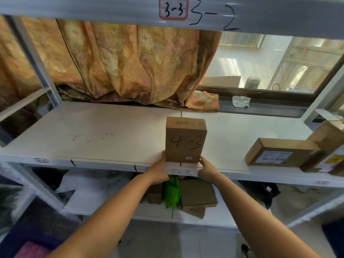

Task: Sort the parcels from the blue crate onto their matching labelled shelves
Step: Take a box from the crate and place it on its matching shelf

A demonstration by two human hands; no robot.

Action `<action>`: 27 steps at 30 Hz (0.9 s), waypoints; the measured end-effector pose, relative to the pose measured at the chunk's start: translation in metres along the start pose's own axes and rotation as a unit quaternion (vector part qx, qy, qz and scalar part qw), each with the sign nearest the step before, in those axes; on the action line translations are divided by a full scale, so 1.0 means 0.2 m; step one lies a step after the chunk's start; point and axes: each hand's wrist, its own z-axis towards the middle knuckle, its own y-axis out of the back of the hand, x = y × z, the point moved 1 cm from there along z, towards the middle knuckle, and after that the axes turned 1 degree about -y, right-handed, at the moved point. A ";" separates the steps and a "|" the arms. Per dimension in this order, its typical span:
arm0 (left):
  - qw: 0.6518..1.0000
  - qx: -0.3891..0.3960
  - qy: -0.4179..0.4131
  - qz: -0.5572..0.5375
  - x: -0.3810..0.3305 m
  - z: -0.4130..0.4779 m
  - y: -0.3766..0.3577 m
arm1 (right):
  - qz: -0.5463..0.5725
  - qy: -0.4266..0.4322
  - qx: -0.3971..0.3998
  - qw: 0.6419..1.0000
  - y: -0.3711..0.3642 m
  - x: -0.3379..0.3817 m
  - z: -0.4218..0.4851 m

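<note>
The left hand [158, 172] sits at the bottom left corner of the brown box marked 4-3 [186, 144]. Its thumb touches the box side. Its fingers [165, 177] curl down over the front edge of the white shelf [111, 138]. The box stands upright at that edge, right above the 3-3 label [181, 172]. The right hand [207, 169] touches the bottom right corner the same way. I cannot tell if either hand grips the box. A flat cardboard box [279, 151] lies further right.
</note>
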 end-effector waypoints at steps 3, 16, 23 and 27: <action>1.000 -0.002 0.003 0.000 0.00 -0.01 -0.01 | 0.005 0.005 0.012 1.000 -0.02 -0.01 -0.02; 0.998 -0.038 0.039 0.034 0.06 -0.06 0.05 | -0.253 -0.031 0.019 0.967 -0.03 0.04 -0.14; 0.975 -0.137 0.110 0.139 0.29 -0.40 0.51 | -0.330 0.163 0.126 0.921 -0.19 0.85 -0.23; 0.940 -0.271 0.181 0.103 0.51 -0.85 0.91 | -0.345 0.322 0.082 0.878 -0.24 1.46 -0.43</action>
